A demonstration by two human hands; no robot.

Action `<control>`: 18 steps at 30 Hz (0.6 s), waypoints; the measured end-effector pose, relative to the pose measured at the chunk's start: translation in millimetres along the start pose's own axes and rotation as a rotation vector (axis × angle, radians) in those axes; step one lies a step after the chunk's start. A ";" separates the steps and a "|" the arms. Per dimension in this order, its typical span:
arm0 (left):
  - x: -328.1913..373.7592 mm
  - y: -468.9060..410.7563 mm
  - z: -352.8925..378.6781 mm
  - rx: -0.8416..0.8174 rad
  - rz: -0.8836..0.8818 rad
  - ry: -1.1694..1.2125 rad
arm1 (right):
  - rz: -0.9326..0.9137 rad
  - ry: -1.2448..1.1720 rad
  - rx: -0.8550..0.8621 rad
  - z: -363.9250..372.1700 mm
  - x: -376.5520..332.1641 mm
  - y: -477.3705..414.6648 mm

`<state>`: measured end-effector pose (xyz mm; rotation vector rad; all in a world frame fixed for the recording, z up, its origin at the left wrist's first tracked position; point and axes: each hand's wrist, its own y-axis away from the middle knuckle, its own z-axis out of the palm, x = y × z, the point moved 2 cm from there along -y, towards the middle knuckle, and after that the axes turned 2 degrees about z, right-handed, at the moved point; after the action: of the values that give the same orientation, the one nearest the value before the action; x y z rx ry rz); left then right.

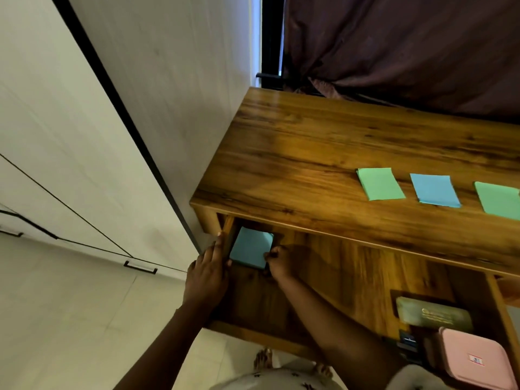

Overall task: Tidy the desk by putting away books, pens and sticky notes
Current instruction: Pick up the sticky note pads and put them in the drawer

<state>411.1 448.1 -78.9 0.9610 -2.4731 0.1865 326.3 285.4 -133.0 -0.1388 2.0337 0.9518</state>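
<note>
As right hand (278,261) pinches one pad (250,247), left hand (208,267) seemingly flat, three desktop pads (380,183) (434,190) (498,200)

Left hand (209,273), fingers straight and together, reaching forward, bare left forearm (157,342) extended from below, right hand (278,261), fingers curled, pinching edge of blue sticky-note pad (251,250), bare right forearm (337,319) angled in from lower right

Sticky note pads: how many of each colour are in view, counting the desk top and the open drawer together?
Blue: 2, the blue desk pad and the blue drawer pad.
Green: 2, the left green pad and the right green pad, both on the desk top.
Total: 4
</note>
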 end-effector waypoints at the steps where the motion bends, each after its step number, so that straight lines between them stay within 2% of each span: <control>1: 0.7 -0.3 -0.3 -0.004 -0.002 0.001 | -0.031 0.042 0.028 2.4 -0.3 -3.5; 7: 0.8 -2.1 -0.2 -0.035 -0.003 -0.024 | -0.208 0.282 0.050 -0.6 -6.3 -1.1; 10: 3.8 -0.9 -1.2 -0.042 -0.006 -0.023 | -0.183 0.275 0.071 -3.8 -8.2 -2.4; 13: 4.4 2.1 -1.3 -0.047 0.003 -0.030 | -0.199 0.287 0.019 -1.9 -10.8 5.6; 14: 3.8 3.2 -0.8 -0.048 0.002 -0.035 | -0.256 0.388 0.040 -2.5 -11.2 11.3; 16: 1.7 5.3 0.6 -0.054 -0.008 -0.043 | -0.458 0.744 0.138 -5.6 -9.4 23.8; 18: -0.2 8.0 1.3 -0.063 -0.011 -0.037 | -0.675 0.988 0.120 -6.1 -5.8 31.7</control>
<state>405.4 453.8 -79.7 0.9600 -2.4908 0.0870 312.6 302.1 -108.4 -1.3529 2.5901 0.3128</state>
